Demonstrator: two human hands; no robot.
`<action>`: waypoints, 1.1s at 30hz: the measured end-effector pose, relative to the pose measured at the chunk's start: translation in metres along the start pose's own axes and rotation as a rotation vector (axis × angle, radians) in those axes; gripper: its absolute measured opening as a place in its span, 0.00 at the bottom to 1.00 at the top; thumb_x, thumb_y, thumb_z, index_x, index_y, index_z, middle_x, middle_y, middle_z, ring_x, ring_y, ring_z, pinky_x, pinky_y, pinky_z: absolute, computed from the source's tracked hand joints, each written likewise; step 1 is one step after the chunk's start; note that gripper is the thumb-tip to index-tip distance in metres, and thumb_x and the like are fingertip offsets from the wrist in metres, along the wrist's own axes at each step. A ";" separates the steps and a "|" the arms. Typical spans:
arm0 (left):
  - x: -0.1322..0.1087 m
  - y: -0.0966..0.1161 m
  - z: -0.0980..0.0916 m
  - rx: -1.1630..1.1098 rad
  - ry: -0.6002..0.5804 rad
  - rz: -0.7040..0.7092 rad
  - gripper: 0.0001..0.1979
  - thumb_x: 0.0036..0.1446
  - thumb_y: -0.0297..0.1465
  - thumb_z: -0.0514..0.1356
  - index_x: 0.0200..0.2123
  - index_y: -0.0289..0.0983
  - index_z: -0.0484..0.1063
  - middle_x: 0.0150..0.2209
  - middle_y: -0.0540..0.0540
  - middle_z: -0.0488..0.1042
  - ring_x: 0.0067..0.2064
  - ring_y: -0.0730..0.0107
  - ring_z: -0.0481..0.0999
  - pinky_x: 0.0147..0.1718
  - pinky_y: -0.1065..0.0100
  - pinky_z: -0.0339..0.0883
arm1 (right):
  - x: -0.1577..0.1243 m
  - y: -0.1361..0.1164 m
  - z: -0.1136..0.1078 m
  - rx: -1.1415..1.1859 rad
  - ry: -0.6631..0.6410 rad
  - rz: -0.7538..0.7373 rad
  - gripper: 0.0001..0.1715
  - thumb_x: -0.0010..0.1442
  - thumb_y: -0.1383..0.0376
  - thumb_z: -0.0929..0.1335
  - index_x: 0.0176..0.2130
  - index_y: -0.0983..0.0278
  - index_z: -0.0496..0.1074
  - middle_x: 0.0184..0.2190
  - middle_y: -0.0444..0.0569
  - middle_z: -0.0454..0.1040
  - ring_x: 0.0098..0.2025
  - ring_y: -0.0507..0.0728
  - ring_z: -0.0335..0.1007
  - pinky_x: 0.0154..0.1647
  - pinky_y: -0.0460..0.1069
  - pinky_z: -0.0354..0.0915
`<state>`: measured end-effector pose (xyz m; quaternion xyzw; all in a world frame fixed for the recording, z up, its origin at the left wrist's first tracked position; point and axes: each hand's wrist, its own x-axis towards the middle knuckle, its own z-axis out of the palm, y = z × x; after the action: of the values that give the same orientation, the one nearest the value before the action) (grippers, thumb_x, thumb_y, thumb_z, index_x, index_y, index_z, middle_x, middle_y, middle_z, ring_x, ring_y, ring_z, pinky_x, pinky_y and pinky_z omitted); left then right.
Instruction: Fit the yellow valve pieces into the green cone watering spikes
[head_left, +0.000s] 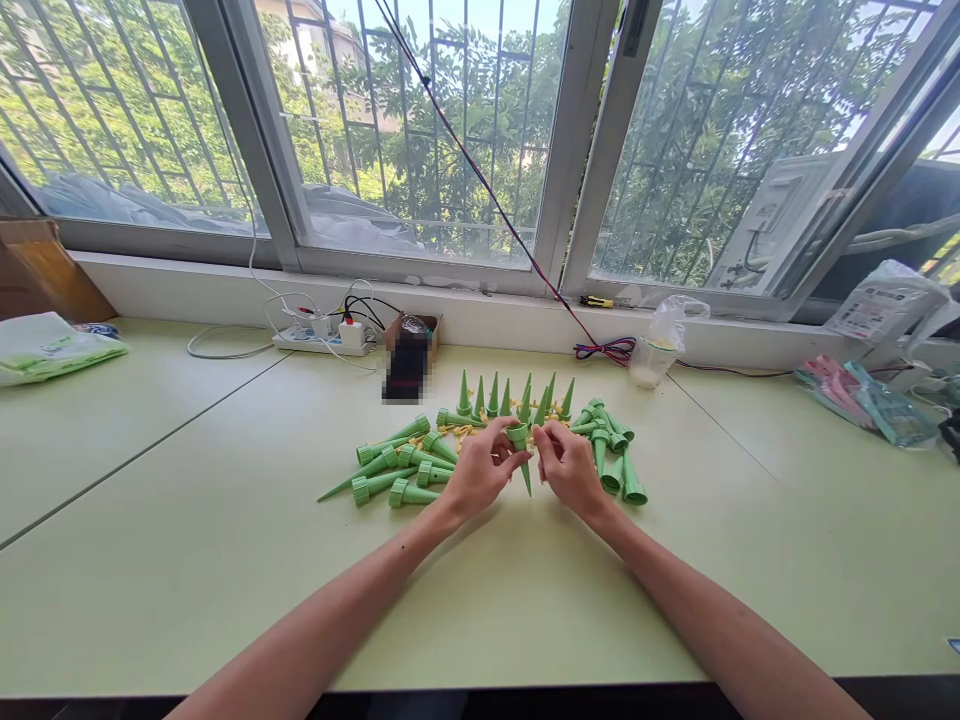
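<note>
My left hand (484,462) grips a green spike (518,437) by its ribbed collar, with the tapered tip pointing down. Close by on the right, my right hand (568,462) is closed in a pinch near the collar; what it holds is too small to make out. Several green spikes (405,456) lie in a pile left of my hands, and another pile (611,465) is on the right. Behind my hands, several upright green cones (493,396) stand in a row among small yellow pieces (455,430).
On the pale green table (225,560), a power strip (322,342) and a small box (431,335) sit near the windowsill. A plastic cup (651,362) and coiled cable (611,350) are at the back. Plastic bags (870,400) lie far right, a packet (56,350) far left.
</note>
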<state>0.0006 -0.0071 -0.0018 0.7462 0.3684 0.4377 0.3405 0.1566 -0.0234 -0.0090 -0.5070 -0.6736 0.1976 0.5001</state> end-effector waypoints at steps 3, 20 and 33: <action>-0.001 0.001 0.000 0.041 -0.007 0.005 0.18 0.56 0.35 0.60 0.49 0.36 0.66 0.24 0.54 0.70 0.21 0.74 0.69 0.24 0.72 0.66 | 0.000 0.000 0.000 -0.008 0.020 -0.014 0.22 0.66 0.53 0.60 0.25 0.61 0.59 0.13 0.40 0.61 0.16 0.51 0.56 0.22 0.47 0.53; -0.003 0.002 0.001 0.089 -0.019 0.092 0.17 0.57 0.33 0.60 0.51 0.39 0.66 0.25 0.54 0.69 0.24 0.76 0.68 0.26 0.74 0.66 | 0.000 0.004 0.002 -0.028 0.093 -0.067 0.22 0.66 0.58 0.60 0.22 0.61 0.56 0.12 0.38 0.56 0.15 0.49 0.52 0.20 0.46 0.49; -0.003 0.011 0.000 -0.125 -0.013 -0.012 0.26 0.54 0.38 0.62 0.55 0.41 0.62 0.38 0.46 0.69 0.26 0.74 0.76 0.21 0.71 0.74 | -0.001 -0.001 0.000 -0.015 0.089 -0.087 0.22 0.67 0.56 0.59 0.24 0.61 0.57 0.14 0.40 0.60 0.17 0.50 0.55 0.21 0.46 0.52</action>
<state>0.0021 -0.0151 0.0058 0.7239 0.3427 0.4530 0.3915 0.1562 -0.0245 -0.0091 -0.4893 -0.6734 0.1479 0.5341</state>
